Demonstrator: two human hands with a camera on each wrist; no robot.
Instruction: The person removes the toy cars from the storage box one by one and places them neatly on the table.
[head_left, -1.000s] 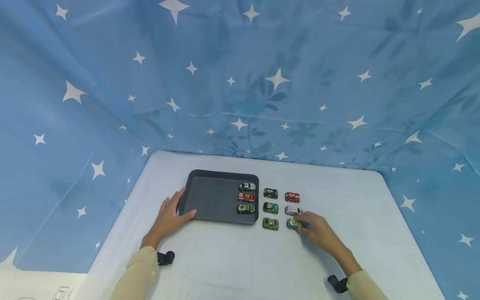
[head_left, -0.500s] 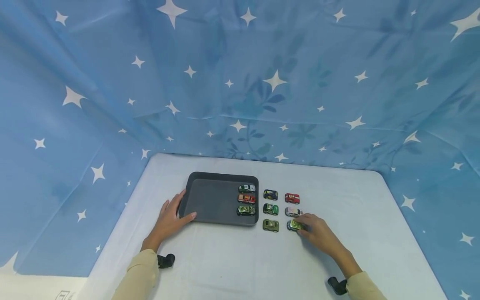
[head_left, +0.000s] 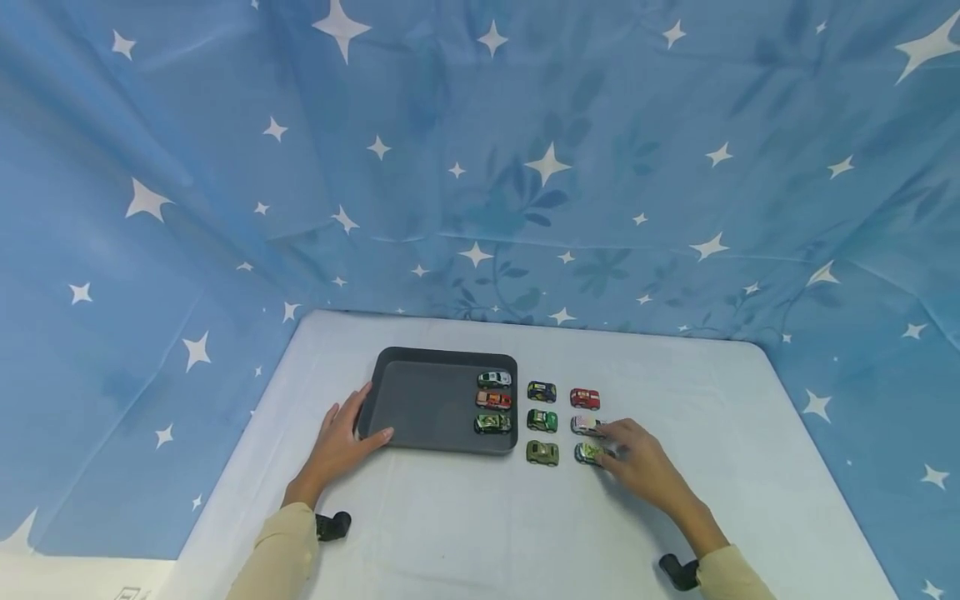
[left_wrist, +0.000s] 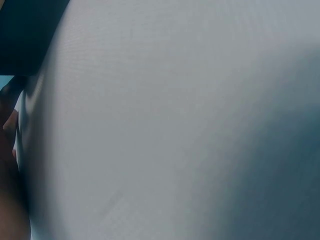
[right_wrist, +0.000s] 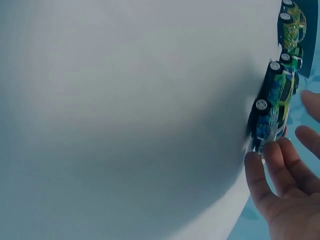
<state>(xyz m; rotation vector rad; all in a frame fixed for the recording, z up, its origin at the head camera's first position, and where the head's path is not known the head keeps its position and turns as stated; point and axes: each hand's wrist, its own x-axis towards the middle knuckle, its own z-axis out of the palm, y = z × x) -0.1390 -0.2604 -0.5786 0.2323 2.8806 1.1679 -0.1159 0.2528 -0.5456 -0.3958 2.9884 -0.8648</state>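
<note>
The right grip (head_left: 641,462) is hovering low over the surface (head_left: 450,525), its digits spread loosely and pinching nothing that shows; whether a fingertip is touching cannot be told. The green-and-blue toy car (head_left: 588,453) is standing on its wheels (right_wrist: 262,104) at those fingertips, its near end lying just inside their spread. The white toy race car (head_left: 585,424) is standing just beyond it, partly under the fingers, and the red toy car (head_left: 585,399) farther out. The left grip (head_left: 341,446) is lying spread at the near-left corner of the dark grey tray (head_left: 420,400), thumb along the near rim.

Handling assessment: the green-and-blue toy car is looking light, stiff and hard-shelled, with little risk of crushing. Its glossy paint is probably offering a slightly slippery face, and a push along its length would likely set it rolling. The soundest hold is appearing to be a pinch across both long sides, at mid-body above the wheels, avoiding the neighbouring white car.
</note>
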